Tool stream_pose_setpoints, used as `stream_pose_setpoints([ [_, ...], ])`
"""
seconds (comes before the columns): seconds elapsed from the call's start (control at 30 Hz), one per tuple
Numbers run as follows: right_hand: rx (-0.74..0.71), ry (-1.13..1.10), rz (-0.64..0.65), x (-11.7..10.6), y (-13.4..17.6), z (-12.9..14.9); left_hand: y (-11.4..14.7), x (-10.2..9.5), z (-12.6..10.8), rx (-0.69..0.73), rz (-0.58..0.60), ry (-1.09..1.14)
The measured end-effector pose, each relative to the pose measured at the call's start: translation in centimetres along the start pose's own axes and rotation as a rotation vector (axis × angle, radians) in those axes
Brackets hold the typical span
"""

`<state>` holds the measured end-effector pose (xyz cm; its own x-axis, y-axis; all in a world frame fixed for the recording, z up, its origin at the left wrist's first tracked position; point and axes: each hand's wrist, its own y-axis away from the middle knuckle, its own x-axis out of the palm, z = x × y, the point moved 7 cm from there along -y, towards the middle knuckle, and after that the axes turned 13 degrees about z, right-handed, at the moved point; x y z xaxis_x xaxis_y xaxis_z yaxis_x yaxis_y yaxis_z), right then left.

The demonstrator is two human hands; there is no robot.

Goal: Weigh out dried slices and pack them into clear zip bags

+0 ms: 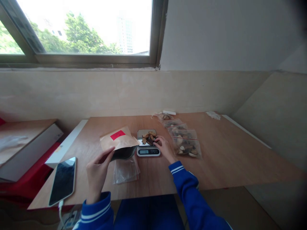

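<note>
while dried pieces [148, 136] lie in a loose heap on the plate of a small scale [148, 155], the right hand [163, 146] reaches in from the right, fingers half curled, its tips at the heap's right side; whether they grip a piece or only touch it, i cannot tell. the heap is longest from left to right, with single pieces pointing various ways, and a darker one near the fingertips. the scale's display faces the person, and its long axis runs away from them toward the wall [136, 92].

just left of the scale, the left hand [100, 166] is pinched, thumb against fingers, on the near edge of a paper bag [129, 139]. the bag is tilted, its dark mouth toward the person and its red label [117, 135] facing up.

below the bag, clear plastic bags [126, 172] lie flat on the bench [223, 153]. right of the scale, filled bags [188, 147] lie in an overlapping row stretching toward the wall. a phone [62, 180] with a white cable [60, 207] lies at the bench's left end.
</note>
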<state>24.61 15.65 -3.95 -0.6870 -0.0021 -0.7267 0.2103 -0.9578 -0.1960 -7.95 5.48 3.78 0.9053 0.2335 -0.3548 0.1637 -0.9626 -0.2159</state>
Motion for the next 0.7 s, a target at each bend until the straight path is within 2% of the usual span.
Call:
stream_pose_setpoints([
  [0.1, 0.012, 0.005, -0.04, -0.5, 0.8, 0.2, 0.0, 0.3, 0.0, 0.01, 0.003, 0.008],
  [0.2, -0.012, -0.068, -0.156, -2.7, 2.4, 2.3, 0.0, 0.4, -0.1, 0.023, 0.001, 0.003],
  [0.27, -0.079, -0.186, -0.193, -4.1, 3.6, 5.5, 0.0, 0.6, -0.2, 0.03, -0.002, -0.005],
  [0.33, -0.218, -0.303, -0.048, -3.8, 4.4, 10.4, 0.0, 0.7, -0.4, 0.031, -0.015, -0.011],
  [0.43, -0.491, -0.239, 0.3, -0.7, 5.4, 18.5, 0.1, 0.9, -0.6, 0.028, -0.035, -0.009],
  [0.5, -0.534, -0.079, 0.377, 1.7, 5.3, 21.3, 0.2, 0.9, -0.7, 0.038, -0.041, -0.01],
  [0.57, -0.497, 0.074, 0.431, 4.3, 4.3, 22.2, 0.3, 0.8, -0.6, 0.054, -0.045, -0.018],
  [0.7, -0.303, 0.167, 0.592, 8.3, 1.2, 20.5, 0.7, 0.4, -0.2, 0.074, -0.069, -0.063],
])
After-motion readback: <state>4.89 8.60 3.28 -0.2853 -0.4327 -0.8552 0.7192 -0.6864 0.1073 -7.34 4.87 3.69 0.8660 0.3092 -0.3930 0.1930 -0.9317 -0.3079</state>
